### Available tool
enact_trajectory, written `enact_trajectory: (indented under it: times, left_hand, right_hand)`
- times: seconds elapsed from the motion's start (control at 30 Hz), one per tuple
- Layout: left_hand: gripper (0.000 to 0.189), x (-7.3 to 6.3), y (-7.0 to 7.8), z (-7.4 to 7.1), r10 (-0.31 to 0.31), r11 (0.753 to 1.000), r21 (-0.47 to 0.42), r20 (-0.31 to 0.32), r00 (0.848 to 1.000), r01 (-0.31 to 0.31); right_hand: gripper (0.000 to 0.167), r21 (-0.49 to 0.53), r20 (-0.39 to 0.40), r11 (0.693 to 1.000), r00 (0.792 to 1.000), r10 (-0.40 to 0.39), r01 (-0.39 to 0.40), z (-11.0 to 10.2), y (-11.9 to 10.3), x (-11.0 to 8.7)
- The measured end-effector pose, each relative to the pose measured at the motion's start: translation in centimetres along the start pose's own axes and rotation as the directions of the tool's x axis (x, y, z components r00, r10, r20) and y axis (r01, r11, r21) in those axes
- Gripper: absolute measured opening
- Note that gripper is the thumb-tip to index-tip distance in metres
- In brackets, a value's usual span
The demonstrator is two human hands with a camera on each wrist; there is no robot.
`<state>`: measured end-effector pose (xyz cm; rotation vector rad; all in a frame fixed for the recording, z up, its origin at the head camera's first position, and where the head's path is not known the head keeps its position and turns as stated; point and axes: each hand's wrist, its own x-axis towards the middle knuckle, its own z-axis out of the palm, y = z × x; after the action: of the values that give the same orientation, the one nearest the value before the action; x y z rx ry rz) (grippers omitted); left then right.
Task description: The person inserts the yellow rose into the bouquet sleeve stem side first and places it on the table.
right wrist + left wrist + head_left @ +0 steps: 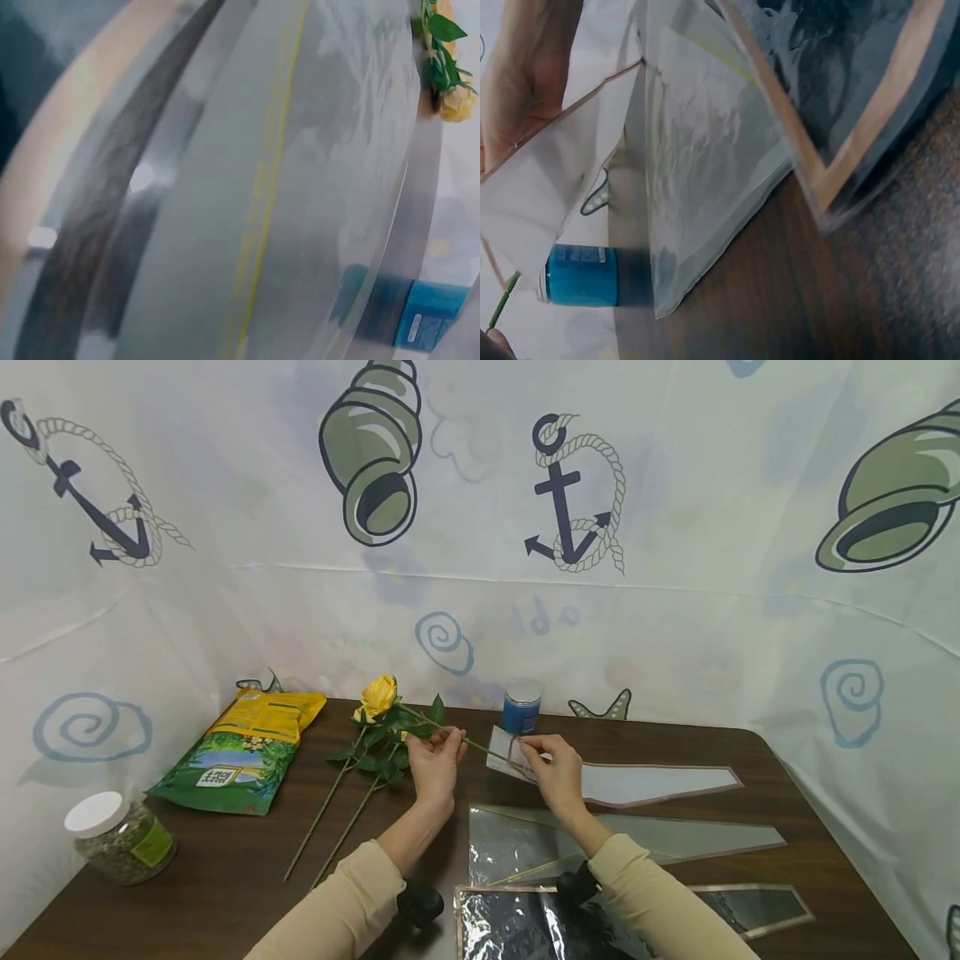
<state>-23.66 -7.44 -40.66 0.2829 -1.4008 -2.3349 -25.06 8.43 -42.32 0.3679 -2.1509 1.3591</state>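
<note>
In the head view my left hand (435, 767) pinches the green stem (480, 747) of a yellow rose (377, 697). The stem slants right, its lower end at the wide mouth of a white flower sleeve (660, 782) with a brownish edge. My right hand (558, 777) pinches that sleeve near its mouth. In the left wrist view the sleeve (536, 191) hangs tilted below the right hand (525, 94), the stem tip (510, 283) close to its edge. Two more rose stems (324, 814) lie on the table, their blooms mostly hidden behind leaves and my left hand.
A clear sleeve with yellow lines (517, 843) and a black-panelled sleeve (517, 922) lie nearer me. A blue can (522, 706) stands behind. On the left are a green-yellow bag (251, 752) and a white-lidded jar (123, 843). The brown table (225, 902) meets a printed curtain.
</note>
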Motion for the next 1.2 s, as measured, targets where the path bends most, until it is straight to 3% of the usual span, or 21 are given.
enact_trajectory:
  times: [0.23, 0.37, 0.5, 0.7, 1.0, 1.1, 1.2]
  left_hand:
    - [0.033, -0.5, -1.0, 0.2, 0.015, 0.998, 0.057, 0.030, 0.999, -0.017]
    - [0.034, -0.8, -1.3, 0.2, 0.044, 0.989, 0.138, 0.060, 0.997, -0.052]
    - [0.035, -0.7, -0.8, -0.1, 0.081, 0.966, 0.241, 0.071, 0.994, -0.096]
    - [0.039, -0.1, 0.8, -1.2, 0.109, 0.954, 0.276, 0.043, 0.993, -0.117]
    - [0.056, -0.1, 2.1, -1.7, 0.138, 0.931, 0.339, 0.009, 0.990, -0.133]
    - [0.049, -0.1, 1.8, -1.7, 0.148, 0.930, 0.341, 0.004, 0.989, -0.140]
    - [0.028, -0.3, 1.7, -1.3, 0.162, 0.938, 0.303, 0.043, 0.986, -0.167]
  right_hand:
    - [0.008, 0.116, -0.025, 0.988, 0.995, 0.101, -0.097, 0.6, -0.5, 0.0]
    - [0.010, 0.174, -0.019, 0.976, 0.991, 0.135, -0.130, 0.9, -1.1, 0.0]
    - [0.009, 0.193, -0.027, 0.972, 0.989, 0.142, -0.135, 0.6, -2.4, 0.0]
    - [0.009, 0.177, -0.028, 0.975, 0.990, 0.139, -0.132, -0.3, -4.8, -0.2]
    - [0.008, 0.181, -0.023, 0.976, 0.992, 0.125, -0.119, 1.1, -1.5, -0.1]
    - [0.008, 0.171, -0.014, 0.979, 0.993, 0.116, -0.112, 1.2, -1.2, -0.2]
    - [0.008, 0.192, -0.010, 0.974, 0.992, 0.122, -0.118, 1.3, -1.2, -0.2]
